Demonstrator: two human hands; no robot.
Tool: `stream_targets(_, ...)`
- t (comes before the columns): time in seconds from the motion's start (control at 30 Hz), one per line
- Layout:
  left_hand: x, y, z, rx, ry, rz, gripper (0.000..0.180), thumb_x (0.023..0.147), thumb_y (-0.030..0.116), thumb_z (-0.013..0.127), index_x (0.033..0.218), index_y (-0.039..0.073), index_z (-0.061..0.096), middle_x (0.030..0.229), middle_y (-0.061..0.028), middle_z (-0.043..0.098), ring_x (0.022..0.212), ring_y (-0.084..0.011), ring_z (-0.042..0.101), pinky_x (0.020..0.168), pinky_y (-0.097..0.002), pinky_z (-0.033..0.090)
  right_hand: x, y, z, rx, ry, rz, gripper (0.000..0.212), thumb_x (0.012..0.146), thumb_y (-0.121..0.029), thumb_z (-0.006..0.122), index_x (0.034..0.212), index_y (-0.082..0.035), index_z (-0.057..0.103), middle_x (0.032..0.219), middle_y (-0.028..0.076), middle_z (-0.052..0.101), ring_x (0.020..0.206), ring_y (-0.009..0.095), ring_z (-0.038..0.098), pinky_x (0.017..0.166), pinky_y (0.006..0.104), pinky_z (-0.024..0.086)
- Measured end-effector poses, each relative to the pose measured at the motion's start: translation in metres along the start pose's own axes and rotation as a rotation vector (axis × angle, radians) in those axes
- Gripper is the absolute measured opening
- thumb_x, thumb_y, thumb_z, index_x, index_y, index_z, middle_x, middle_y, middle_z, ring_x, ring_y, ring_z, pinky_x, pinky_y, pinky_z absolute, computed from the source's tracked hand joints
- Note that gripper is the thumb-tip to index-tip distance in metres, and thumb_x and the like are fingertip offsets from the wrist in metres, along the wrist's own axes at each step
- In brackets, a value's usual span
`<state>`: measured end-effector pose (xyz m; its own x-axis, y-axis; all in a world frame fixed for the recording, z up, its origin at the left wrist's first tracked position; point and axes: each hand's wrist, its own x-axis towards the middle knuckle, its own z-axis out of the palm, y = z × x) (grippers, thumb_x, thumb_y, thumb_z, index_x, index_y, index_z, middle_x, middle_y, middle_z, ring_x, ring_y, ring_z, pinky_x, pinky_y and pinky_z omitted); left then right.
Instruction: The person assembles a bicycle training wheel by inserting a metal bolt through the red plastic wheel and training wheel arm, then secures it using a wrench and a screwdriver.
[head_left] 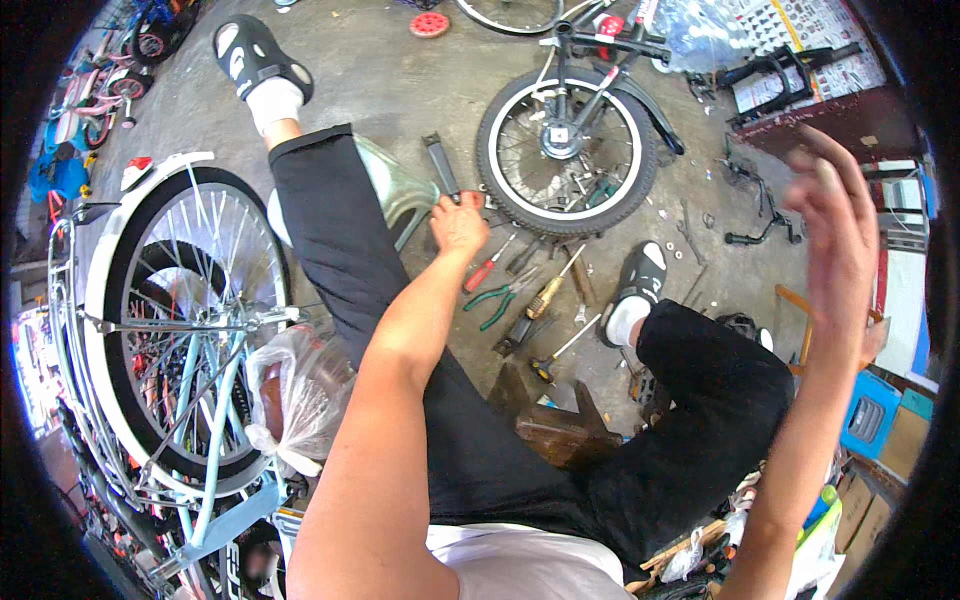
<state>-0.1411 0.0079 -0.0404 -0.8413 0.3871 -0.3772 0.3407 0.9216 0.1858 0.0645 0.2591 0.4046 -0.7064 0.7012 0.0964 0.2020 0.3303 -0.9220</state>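
Note:
My left hand [460, 226] reaches down past my left leg, its fingers curled at the near end of a dark flat bar [438, 162]. Whether they grip the bar is hidden. Beside that hand stands a pale green stool [385, 172], partly behind my trouser leg. My right hand [835, 225] is raised at the right, fingers apart and slightly blurred, holding nothing. In front of me lies a bicycle wheel [490, 185] with a dark tyre, joined to a frame. Nearby on the floor are a red-handled screwdriver [480, 277], green-handled pliers [500, 296] and a yellow-handled screwdriver [544, 298].
A light blue bicycle [208, 440] stands close on my left, a tied plastic bag [300, 385] against it. Between my legs is a low wooden stool [565, 437]. A black crank-like part [760, 210] and a blue box [868, 412] are at the right.

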Motion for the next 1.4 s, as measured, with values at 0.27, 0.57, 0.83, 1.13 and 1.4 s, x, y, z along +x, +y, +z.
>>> stream_targets(0.27, -0.002, -0.008, 0.008, -0.084, 0.143, 0.144, 0.042, 0.087, 0.017, 0.071, 0.129, 0.021, 0.065, 0.119, -0.0194, 0.063, 0.115, -0.0416, 0.062, 0.094, -0.0524, 0.055, -0.038, 0.041, 0.061, -0.729, -0.604, -0.348, 0.025, 0.090, -0.023, 0.073, 0.110, -0.008, 0.070, 0.097, 0.013, 0.071, 0.086, 0.032, 0.071, 0.077, 0.0429, 0.057)
stream_targets(0.57, 0.001, 0.039, -0.087, -1.195, 0.065, -0.121, 0.044, 0.100, 0.036, 0.063, 0.128, 0.003, 0.063, 0.114, -0.0182, 0.074, 0.098, -0.0294, 0.073, 0.074, -0.0432, 0.058, -0.007, 0.067, 0.061, -0.647, -0.632, -0.151, 0.027, 0.094, -0.030, 0.069, 0.109, -0.007, 0.071, 0.089, 0.015, 0.073, 0.087, 0.036, 0.071, 0.077, 0.0478, 0.056)
stream_targets(0.83, -0.019, 0.055, -0.134, -1.111, -0.105, -0.117, 0.046, 0.095, 0.032, 0.068, 0.132, 0.005, 0.067, 0.111, -0.0120, 0.075, 0.091, -0.0198, 0.073, 0.067, -0.0347, 0.056, -0.030, 0.145, 0.037, -0.893, -0.894, 0.052, 0.033, 0.095, -0.034, 0.067, 0.116, -0.009, 0.069, 0.101, 0.018, 0.075, 0.099, 0.039, 0.070, 0.086, 0.0508, 0.055)
stream_targets(1.13, -0.003, 0.042, -0.143, -1.130, 0.036, 0.065, 0.032, 0.100, 0.033, 0.063, 0.116, 0.005, 0.069, 0.092, -0.0038, 0.072, 0.077, -0.0128, 0.069, 0.059, -0.0271, 0.052, -0.040, 0.142, 0.031, -0.816, -0.834, 0.028, 0.032, 0.096, -0.033, 0.068, 0.117, -0.009, 0.069, 0.097, 0.016, 0.074, 0.096, 0.037, 0.070, 0.085, 0.0483, 0.055)
stream_targets(1.4, -0.018, 0.048, -0.165, -1.343, -0.196, 0.100, 0.038, 0.103, 0.032, 0.059, 0.121, -0.002, 0.064, 0.098, -0.0087, 0.073, 0.078, -0.0160, 0.071, 0.063, -0.0302, 0.058, -0.012, 0.105, 0.037, -0.777, -0.691, -0.002, 0.034, 0.098, -0.025, 0.071, 0.125, -0.005, 0.066, 0.100, 0.013, 0.071, 0.089, 0.027, 0.070, 0.081, 0.0390, 0.056)
